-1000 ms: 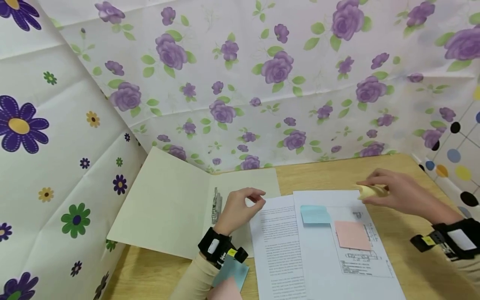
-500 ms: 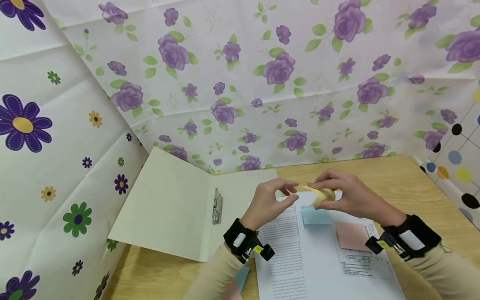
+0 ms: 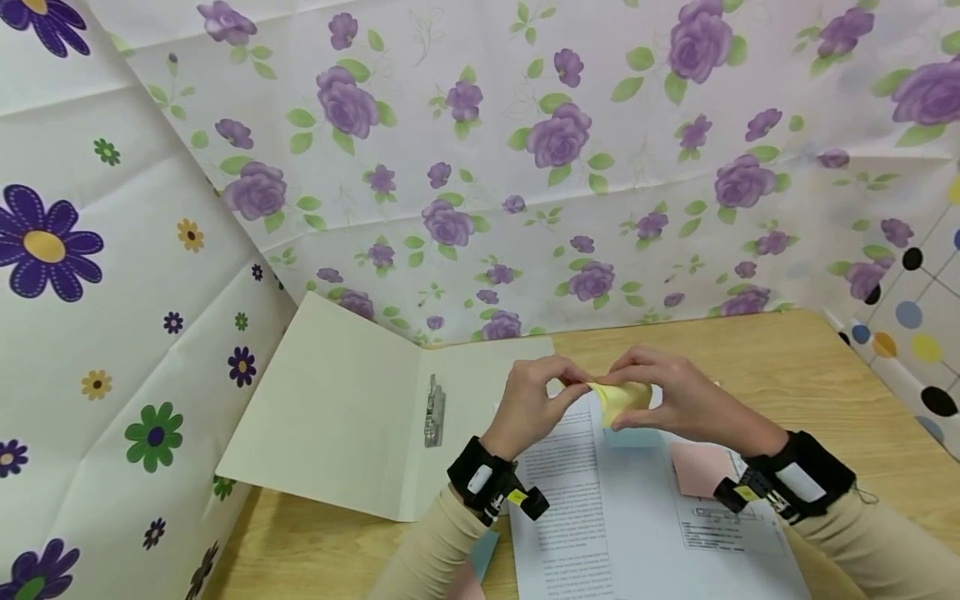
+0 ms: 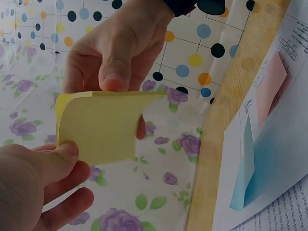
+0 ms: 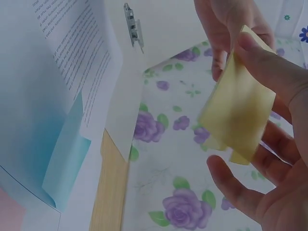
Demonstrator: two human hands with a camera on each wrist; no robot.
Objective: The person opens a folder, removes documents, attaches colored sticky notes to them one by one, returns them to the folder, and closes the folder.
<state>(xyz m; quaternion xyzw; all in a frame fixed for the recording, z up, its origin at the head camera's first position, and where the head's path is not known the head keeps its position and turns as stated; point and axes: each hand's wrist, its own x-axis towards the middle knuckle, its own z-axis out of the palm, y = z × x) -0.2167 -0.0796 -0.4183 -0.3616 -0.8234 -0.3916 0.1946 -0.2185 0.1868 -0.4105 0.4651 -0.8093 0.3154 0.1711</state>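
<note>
Both hands hold a small pad of yellow sticky notes (image 3: 626, 402) above the papers. My left hand (image 3: 534, 402) pinches the pad's left edge between thumb and fingers. From the other side, my right hand (image 3: 675, 398) grips it, and the pad bows slightly there. In the left wrist view the pad (image 4: 98, 127) shows its broad yellow face, the left thumb pressing one corner. Its loose lower sheets fan apart in the right wrist view. Below the hands, a blue sticky note (image 3: 636, 438) and a pink sticky note (image 3: 699, 469) are on a white sheet (image 3: 645, 525) with a printed drawing.
A page of printed text (image 3: 558, 508) lies partly under the white sheet. To the left stands an open cream folder (image 3: 330, 408) with a metal clip (image 3: 433, 415). More blue and pink notes (image 3: 468, 575) lie near the left forearm. Floral cloth (image 3: 480, 167) backs the wooden table (image 3: 757, 354).
My right hand has brought the yellow pad leftward from the right side of the papers. My left hand has moved right and now pinches the pad's edge too.
</note>
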